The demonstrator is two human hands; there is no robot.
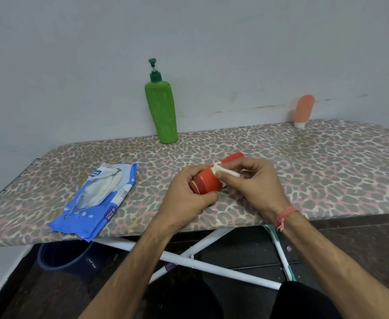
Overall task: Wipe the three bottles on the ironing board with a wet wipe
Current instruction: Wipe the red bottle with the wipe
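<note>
My left hand (186, 194) grips the cap end of a red bottle (208, 179), held tilted just above the ironing board (304, 171). My right hand (253, 180) pinches a crumpled white wet wipe (223, 170) against the bottle's side. A tall green pump bottle (162, 111) stands upright at the board's back edge by the wall. Far right at the back, a small pink tube bottle (304, 110) stands on its white cap.
A blue wet-wipe pack (97, 201) lies open on the board's left part, near the front edge. A dark bucket (62, 256) sits on the floor under the board, beside its white legs (212, 265). The grey wall runs close behind the board.
</note>
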